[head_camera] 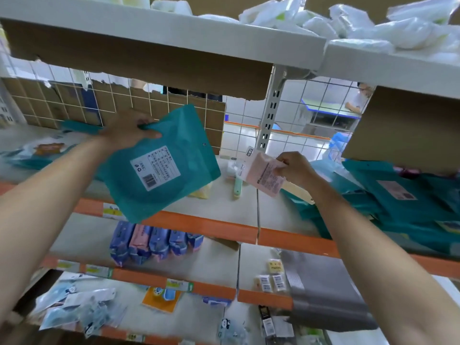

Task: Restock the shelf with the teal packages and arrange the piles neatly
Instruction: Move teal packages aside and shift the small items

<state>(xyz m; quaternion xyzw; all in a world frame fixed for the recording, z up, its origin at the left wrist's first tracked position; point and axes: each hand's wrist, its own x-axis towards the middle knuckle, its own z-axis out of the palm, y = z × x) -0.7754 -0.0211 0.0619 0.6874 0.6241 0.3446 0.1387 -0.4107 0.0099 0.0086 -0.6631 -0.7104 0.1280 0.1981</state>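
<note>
Shelf [239, 215] cluttered; left hand [127, 133] pinches teal pack [159, 168] by corner, may slip; right hand [295, 168] grips pink packet [263, 174].

Head view, facing shelf [174, 221] closely, slightly upward

A teal package [189, 155] is held up in front of the shelf [224, 195] by the left hand [129, 131], gripped at its upper left edge and tilted, with its white label [155, 168] turned toward the camera. A small pink packet [263, 175] is pinched by the right hand [296, 168] just beside it. A loose pile of teal packages [403, 207] is seen lying on the shelf to the right. On the level below, purple and pink packs [149, 245] are stood in a row, and white bags [373, 26] are heaped on the level above
</note>
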